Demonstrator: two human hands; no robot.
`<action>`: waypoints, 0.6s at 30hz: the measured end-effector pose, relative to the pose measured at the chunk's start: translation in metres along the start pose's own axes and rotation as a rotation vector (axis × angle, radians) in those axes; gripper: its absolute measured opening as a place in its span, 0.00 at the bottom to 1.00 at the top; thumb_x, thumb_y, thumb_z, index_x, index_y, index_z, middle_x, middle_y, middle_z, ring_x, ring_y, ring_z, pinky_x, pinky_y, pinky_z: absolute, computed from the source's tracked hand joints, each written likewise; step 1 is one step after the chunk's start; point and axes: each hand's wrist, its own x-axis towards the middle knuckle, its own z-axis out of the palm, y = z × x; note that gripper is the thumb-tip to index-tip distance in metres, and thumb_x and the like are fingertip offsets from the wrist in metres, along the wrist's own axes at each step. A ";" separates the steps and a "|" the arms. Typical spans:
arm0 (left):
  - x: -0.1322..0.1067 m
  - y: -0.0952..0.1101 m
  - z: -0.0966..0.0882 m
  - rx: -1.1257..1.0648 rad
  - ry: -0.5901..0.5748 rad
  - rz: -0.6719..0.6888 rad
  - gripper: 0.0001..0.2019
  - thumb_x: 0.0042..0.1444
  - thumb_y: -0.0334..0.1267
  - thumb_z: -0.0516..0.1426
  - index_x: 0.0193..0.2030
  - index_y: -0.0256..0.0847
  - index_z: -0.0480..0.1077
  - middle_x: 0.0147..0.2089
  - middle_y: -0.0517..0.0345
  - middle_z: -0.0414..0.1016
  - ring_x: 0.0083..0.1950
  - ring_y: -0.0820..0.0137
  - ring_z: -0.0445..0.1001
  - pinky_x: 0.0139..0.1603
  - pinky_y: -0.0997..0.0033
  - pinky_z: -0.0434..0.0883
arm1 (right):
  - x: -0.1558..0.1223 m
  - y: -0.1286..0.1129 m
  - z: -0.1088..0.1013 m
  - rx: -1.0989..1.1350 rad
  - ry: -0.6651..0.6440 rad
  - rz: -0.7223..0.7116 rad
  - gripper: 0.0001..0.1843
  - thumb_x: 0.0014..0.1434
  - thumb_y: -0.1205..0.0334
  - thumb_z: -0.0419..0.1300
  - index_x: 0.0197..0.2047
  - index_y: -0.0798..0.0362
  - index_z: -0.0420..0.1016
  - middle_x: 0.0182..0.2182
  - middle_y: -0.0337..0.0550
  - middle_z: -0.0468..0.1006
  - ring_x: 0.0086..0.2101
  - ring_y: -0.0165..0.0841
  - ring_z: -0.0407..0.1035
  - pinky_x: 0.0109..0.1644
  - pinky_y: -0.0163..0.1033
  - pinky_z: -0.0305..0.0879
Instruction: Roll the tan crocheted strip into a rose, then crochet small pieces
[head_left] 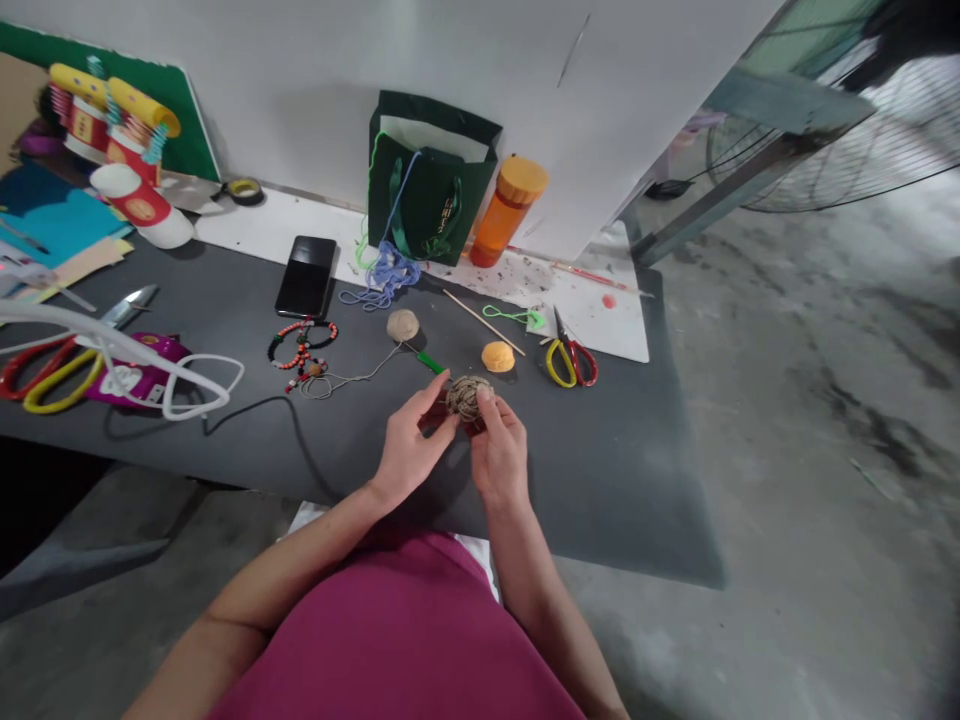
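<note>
Head view: fingers (486,398) of both hands pinch a twine ball (466,398) from either side, just above the worktop (600,480). Just beyond the fingers lies a green-handled tool (430,362); farther out are a smaller twine ball (403,324) and an orange ball (497,356). Red-and-yellow scissors (570,362) lie rightward, beaded strands (301,352) leftward.

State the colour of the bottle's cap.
The bottle's cap is orange, seen best in the head view.
</note>
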 end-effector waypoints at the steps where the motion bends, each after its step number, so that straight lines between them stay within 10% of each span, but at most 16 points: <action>1: 0.000 0.000 0.002 -0.049 0.009 -0.036 0.29 0.52 0.33 0.64 0.63 0.39 0.73 0.54 0.49 0.81 0.51 0.63 0.79 0.60 0.61 0.74 | 0.000 0.002 0.000 -0.028 0.014 -0.029 0.19 0.47 0.45 0.71 0.30 0.53 0.78 0.29 0.40 0.79 0.32 0.32 0.69 0.41 0.40 0.67; 18: 0.017 0.006 -0.005 -0.159 0.082 -0.178 0.26 0.46 0.29 0.66 0.55 0.37 0.79 0.34 0.61 0.78 0.35 0.74 0.73 0.45 0.72 0.73 | -0.002 -0.002 -0.016 -0.206 -0.105 -0.015 0.28 0.58 0.35 0.59 0.41 0.53 0.83 0.36 0.46 0.85 0.33 0.35 0.74 0.36 0.39 0.67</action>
